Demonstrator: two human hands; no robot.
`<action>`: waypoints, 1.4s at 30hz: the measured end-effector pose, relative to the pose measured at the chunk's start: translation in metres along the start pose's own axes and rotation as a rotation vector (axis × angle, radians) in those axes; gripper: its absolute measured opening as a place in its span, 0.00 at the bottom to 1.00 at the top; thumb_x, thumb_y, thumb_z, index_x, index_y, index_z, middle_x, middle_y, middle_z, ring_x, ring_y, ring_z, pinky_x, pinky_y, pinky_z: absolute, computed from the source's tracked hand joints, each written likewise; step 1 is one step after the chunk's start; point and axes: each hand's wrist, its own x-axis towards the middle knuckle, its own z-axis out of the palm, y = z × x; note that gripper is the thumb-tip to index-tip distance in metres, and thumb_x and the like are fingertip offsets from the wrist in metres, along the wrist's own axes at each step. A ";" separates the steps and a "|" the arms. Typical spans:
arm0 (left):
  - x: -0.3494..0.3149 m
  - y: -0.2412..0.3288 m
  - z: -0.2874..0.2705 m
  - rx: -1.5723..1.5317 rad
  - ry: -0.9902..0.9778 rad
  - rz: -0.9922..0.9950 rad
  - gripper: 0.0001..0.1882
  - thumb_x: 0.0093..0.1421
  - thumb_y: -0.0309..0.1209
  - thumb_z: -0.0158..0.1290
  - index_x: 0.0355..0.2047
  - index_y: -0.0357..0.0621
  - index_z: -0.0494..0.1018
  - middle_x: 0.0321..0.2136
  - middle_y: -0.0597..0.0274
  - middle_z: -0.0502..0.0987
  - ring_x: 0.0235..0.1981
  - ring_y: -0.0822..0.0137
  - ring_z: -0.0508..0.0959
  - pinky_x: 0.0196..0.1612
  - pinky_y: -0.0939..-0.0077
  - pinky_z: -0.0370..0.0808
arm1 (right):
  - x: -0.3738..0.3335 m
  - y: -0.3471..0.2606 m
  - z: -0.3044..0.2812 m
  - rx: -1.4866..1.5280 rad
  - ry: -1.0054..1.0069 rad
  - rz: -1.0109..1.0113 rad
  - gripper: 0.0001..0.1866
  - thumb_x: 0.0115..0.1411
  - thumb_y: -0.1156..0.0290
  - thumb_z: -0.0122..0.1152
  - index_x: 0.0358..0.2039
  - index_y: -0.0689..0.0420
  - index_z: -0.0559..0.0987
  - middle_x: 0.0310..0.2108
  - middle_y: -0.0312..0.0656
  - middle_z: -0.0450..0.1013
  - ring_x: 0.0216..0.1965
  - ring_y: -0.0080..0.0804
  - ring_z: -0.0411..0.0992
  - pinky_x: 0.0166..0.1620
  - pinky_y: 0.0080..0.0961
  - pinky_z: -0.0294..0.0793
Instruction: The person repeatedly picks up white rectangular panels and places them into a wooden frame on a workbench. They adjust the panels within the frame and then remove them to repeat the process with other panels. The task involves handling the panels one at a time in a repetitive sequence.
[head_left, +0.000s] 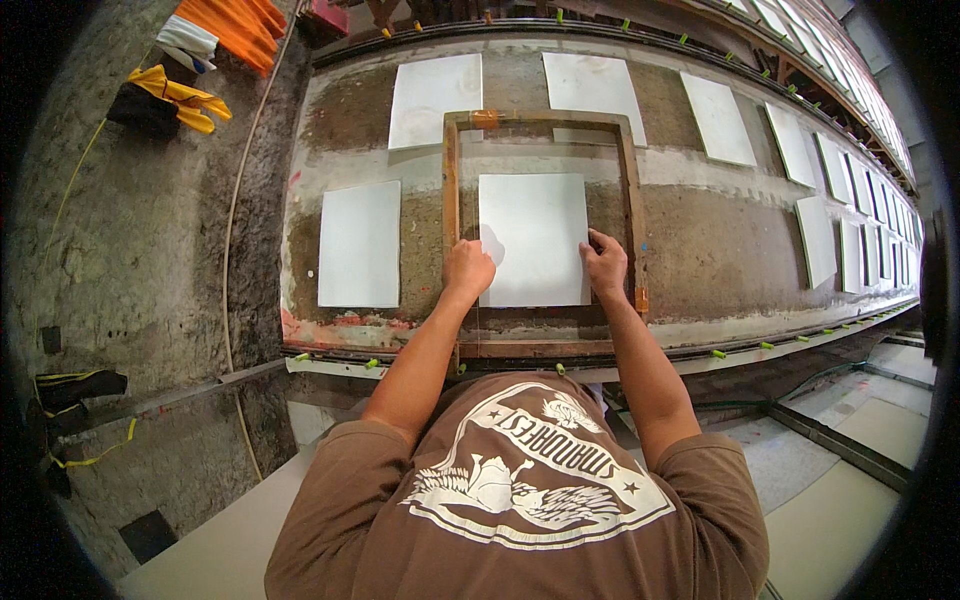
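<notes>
A white rectangular sheet (533, 215) lies on the stained table, inside the outline of a wooden frame (632, 170). My left hand (468, 270) is closed in a fist-like grip at the sheet's left edge, beside a greyish patch on the white. What its fingers hold is hidden, though a thin line runs down from there. At the opposite edge my right hand (606, 268) pinches the sheet's right side between thumb and fingers. Orange-brown tape wraps parts of the frame, whose far bar overlaps two more white sheets.
Another white sheet (360, 245) lies to the left, and several more run off to the right along the long table (700, 240). Small green pegs (718, 354) line the table's edges. Orange cloth (235, 30) and yellow-black items (165, 100) lie at the far left.
</notes>
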 end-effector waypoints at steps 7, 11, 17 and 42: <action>-0.002 0.006 -0.006 0.037 -0.100 -0.027 0.16 0.64 0.32 0.54 0.45 0.32 0.78 0.46 0.43 0.78 0.49 0.44 0.79 0.54 0.51 0.76 | 0.000 0.001 -0.001 -0.021 -0.011 0.022 0.21 0.55 0.65 0.72 0.50 0.56 0.84 0.42 0.52 0.80 0.44 0.50 0.78 0.49 0.40 0.76; -0.002 0.002 0.001 0.028 -0.034 -0.013 0.20 0.59 0.33 0.58 0.47 0.29 0.79 0.44 0.35 0.80 0.49 0.40 0.79 0.55 0.52 0.75 | -0.001 0.007 0.004 -0.035 0.020 -0.024 0.21 0.55 0.65 0.72 0.50 0.55 0.84 0.43 0.52 0.79 0.45 0.51 0.78 0.50 0.41 0.76; -0.001 0.001 -0.001 0.078 -0.103 -0.030 0.17 0.64 0.34 0.53 0.46 0.33 0.77 0.48 0.42 0.77 0.51 0.43 0.78 0.54 0.52 0.76 | -0.002 0.001 0.001 -0.058 -0.009 -0.019 0.22 0.58 0.68 0.71 0.53 0.59 0.82 0.45 0.51 0.80 0.44 0.42 0.80 0.50 0.34 0.77; -0.019 0.018 -0.009 0.130 -0.015 0.102 0.25 0.66 0.42 0.53 0.56 0.36 0.71 0.54 0.46 0.72 0.56 0.45 0.74 0.55 0.51 0.75 | -0.008 -0.022 -0.005 -0.211 -0.024 0.006 0.22 0.60 0.61 0.68 0.52 0.56 0.82 0.44 0.49 0.79 0.46 0.47 0.78 0.51 0.40 0.76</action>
